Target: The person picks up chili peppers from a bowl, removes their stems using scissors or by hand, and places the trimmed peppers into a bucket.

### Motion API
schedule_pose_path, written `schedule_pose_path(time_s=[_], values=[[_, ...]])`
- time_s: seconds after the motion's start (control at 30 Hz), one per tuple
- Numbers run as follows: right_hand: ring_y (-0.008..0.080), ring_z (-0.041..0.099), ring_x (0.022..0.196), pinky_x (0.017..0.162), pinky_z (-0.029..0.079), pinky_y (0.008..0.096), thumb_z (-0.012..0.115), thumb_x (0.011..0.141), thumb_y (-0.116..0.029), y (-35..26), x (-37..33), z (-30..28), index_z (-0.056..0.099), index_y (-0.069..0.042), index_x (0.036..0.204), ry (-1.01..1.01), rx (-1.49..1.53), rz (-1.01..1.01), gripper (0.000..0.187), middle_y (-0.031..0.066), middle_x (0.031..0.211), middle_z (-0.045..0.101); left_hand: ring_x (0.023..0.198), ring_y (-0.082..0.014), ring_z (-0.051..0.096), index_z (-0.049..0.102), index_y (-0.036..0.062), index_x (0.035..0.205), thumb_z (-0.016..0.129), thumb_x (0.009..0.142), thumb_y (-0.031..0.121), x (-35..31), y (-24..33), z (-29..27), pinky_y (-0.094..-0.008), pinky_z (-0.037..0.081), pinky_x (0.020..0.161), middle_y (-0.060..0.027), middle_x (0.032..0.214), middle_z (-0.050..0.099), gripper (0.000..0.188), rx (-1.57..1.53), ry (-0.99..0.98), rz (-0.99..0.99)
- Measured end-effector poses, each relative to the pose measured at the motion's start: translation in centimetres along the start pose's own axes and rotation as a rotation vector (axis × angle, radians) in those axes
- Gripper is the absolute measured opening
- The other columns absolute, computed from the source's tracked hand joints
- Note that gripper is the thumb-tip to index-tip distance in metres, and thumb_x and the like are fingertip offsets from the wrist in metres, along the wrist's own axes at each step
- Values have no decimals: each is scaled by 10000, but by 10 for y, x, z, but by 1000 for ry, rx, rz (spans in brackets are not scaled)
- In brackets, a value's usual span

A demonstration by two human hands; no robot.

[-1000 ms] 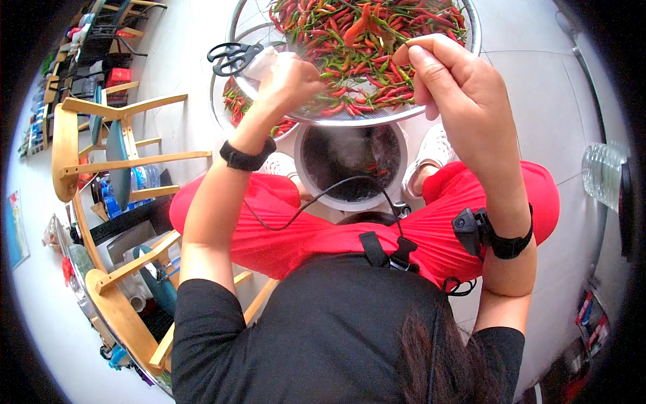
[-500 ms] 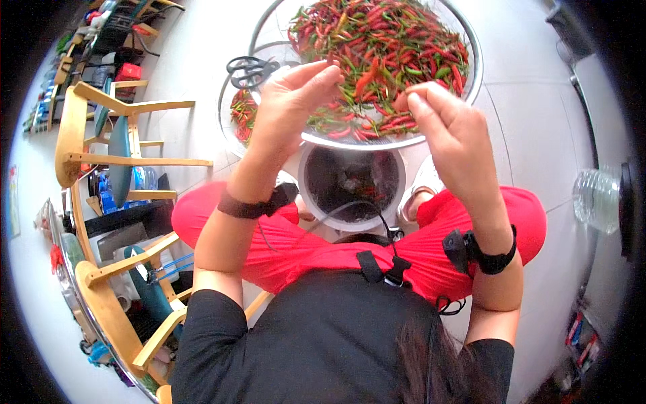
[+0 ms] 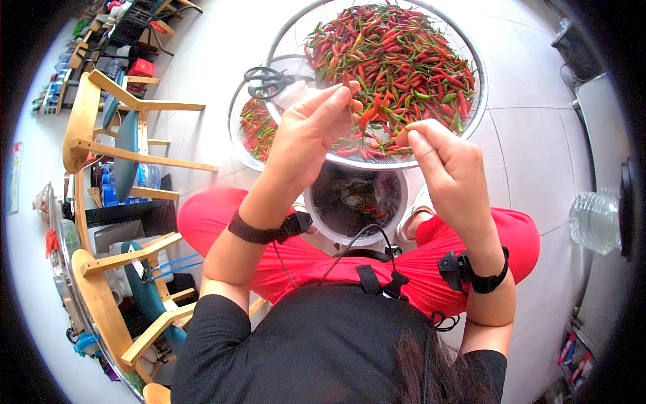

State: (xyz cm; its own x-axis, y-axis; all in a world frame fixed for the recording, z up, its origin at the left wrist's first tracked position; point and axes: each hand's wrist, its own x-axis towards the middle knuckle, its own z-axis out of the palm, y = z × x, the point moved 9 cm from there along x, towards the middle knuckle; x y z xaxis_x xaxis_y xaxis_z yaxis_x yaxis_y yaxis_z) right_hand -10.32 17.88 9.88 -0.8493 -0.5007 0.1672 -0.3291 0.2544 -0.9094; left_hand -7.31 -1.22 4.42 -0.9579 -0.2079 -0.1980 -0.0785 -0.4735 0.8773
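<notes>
My left hand (image 3: 316, 128) is closed in a pinch above the near left part of a wide mesh tray (image 3: 482, 101). A red chili pepper (image 3: 351, 94) shows between its fingertips. To its right, my right hand (image 3: 449, 165) is also pinched, over the tray's near edge; what its fingertips hold is too small to make out. Red and green chili peppers (image 3: 397, 60) are heaped in the tray. Below, between my knees, stands a pale-rimmed bucket (image 3: 406, 202) with dark contents and a few reddish bits.
A smaller tray (image 3: 233, 131) with more chili peppers sits at the left, partly under the big one. Black-handled scissors (image 3: 266, 82) lie near the big tray's left rim. Wooden chairs (image 3: 128, 145) stand at left; a clear water jug (image 3: 595, 222) is at far right.
Trays, bucket and chairs appear slightly lower and further right in the picture. My left hand has shifted right and down, nearer my right hand. Both hands stay pinched.
</notes>
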Motion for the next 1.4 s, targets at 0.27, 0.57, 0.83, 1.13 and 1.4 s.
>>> schedule_pose_path(time_s=[0.27,0.57,0.83,1.13,1.4], values=[[122,679,824,676,496,293,532,1043,-158,13,-1,-2,672,-3,1031,28,263,216,209,68,845,704,903,-101,672,694,36,1183,673,988,170,-8,-2,1,-252,536,784,-40,1019,723,238,90,77,24],[127,646,1033,815,477,272,500,1078,-260,47,-8,29,627,-87,1203,163,960,433,249,16,1146,666,888,-61,637,688,41,1178,767,918,167,-16,-11,12,-215,492,735,-8,1053,717,300,-5,146,102],[62,606,820,696,482,241,486,1086,-239,68,-8,47,622,-87,1108,43,790,449,205,-3,981,657,888,-121,672,691,5,1116,762,904,65,-31,-33,56,-251,524,786,-57,1003,726,232,-132,-29,85],[-8,393,607,515,306,183,500,1086,-249,50,-6,31,630,-61,1096,133,456,264,228,-93,718,469,800,-96,655,692,33,1091,653,1004,169,-41,-14,25,-235,534,718,-42,965,715,165,-96,125,193],[53,530,693,615,443,234,529,1069,-220,47,-4,17,640,-5,1088,150,528,284,243,-6,842,658,865,-340,703,694,24,1132,789,791,97,-64,-31,-13,-417,560,814,-161,942,722,362,1636,-239,426]])
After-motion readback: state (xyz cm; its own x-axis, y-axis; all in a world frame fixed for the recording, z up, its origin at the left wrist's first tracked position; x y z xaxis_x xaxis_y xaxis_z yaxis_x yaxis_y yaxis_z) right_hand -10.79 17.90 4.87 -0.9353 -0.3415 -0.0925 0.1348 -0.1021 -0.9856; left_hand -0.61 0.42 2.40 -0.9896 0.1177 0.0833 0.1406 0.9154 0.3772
